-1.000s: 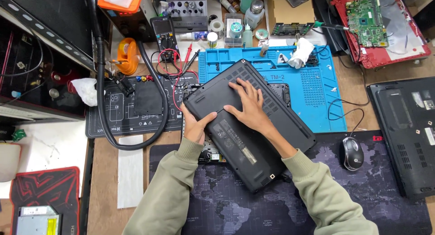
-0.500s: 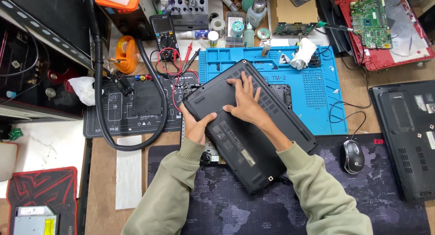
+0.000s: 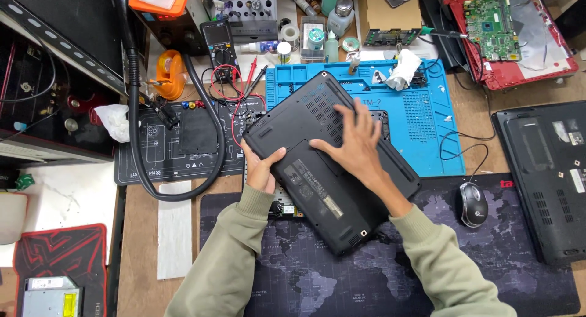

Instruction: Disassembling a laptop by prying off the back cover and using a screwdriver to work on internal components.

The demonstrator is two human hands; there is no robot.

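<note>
A black laptop [image 3: 317, 189] lies bottom side up and slanted across the bench, over the blue work mat [image 3: 427, 124] and the dark map-pattern desk mat [image 3: 342, 280]. My left hand [image 3: 261, 168] grips the laptop's left edge with the thumb on top. Flat on the laptop's underside rests my right hand [image 3: 355, 147], its fingers spread and pressing down near the vents. Both arms wear olive-green sleeves.
A second black laptop [image 3: 546, 176] lies at the right edge, with a mouse [image 3: 473, 204] beside it. A red laptop shell holding a green circuit board [image 3: 491, 14] is at the back right. A multimeter [image 3: 220, 45], a thick black hose [image 3: 137, 109] and small bottles crowd the back.
My right hand has slid a little up and right across the laptop's underside. The laptop and my left hand stay almost where they were.
</note>
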